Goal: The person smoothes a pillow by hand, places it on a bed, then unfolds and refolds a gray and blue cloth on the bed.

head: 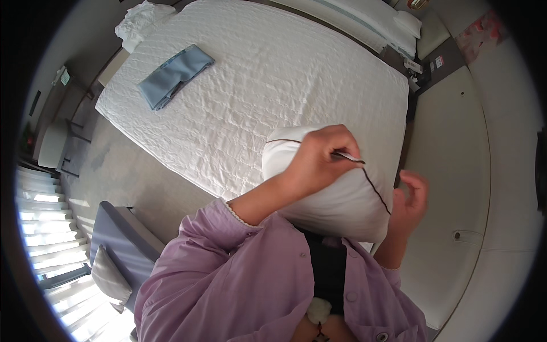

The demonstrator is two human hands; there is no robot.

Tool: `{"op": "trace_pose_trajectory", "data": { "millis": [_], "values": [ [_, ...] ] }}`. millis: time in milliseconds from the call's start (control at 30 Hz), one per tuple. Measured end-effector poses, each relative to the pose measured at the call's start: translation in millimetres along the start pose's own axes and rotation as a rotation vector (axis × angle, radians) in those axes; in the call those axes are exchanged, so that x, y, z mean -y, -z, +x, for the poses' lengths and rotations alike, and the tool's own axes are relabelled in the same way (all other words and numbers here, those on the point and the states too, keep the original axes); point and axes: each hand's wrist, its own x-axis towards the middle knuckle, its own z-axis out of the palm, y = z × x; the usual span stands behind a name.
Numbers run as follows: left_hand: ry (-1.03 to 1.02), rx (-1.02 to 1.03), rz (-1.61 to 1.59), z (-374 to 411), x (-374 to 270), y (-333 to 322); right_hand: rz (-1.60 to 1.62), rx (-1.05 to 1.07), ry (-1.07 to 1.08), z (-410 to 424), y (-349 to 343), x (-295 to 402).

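Note:
A plump white pillow (337, 213) with dark piping stands against my body at the near edge of the bed. My left hand (327, 156) reaches across its top and pinches the dark-piped edge between thumb and fingers. To the right of the pillow is my right hand (410, 199), fingers curled and apart, with nothing visible in it. Whether its palm touches the pillow's side I cannot tell. Under and beyond the pillow spreads a white quilted mattress pad (256, 85). A folded blue-grey cloth (175, 77) lies on it, towards the far left.
Bunched white linen (143, 21) sits past the bed's far left corner. Along the right runs a pale padded headboard (444, 171); a dark nightstand (442, 70) separates this bed from a second one (363, 17). A purple-grey sofa (124, 231) and a chair (53, 143) stand left.

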Motion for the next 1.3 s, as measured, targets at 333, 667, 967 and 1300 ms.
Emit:
{"op": "trace_pose_trajectory", "data": {
  "millis": [333,667,967,1300],
  "values": [
    [0.006,0.140,-0.226,-4.4,7.8,-20.9,-0.051,0.033,0.104,-12.0,-28.1,4.6],
    [0.302,0.081,-0.040,-45.9,113.2,38.2,0.074,-0.169,0.137,8.9,-2.4,-0.8],
    [0.038,-0.135,-0.001,-0.1,52.8,29.7,0.361,-0.329,0.239,33.8,27.7,44.7],
    [-0.657,0.043,0.411,46.1,-40.5,-47.7,0.659,-0.616,-0.063,-2.3,127.5,-12.3]
  ]
}}
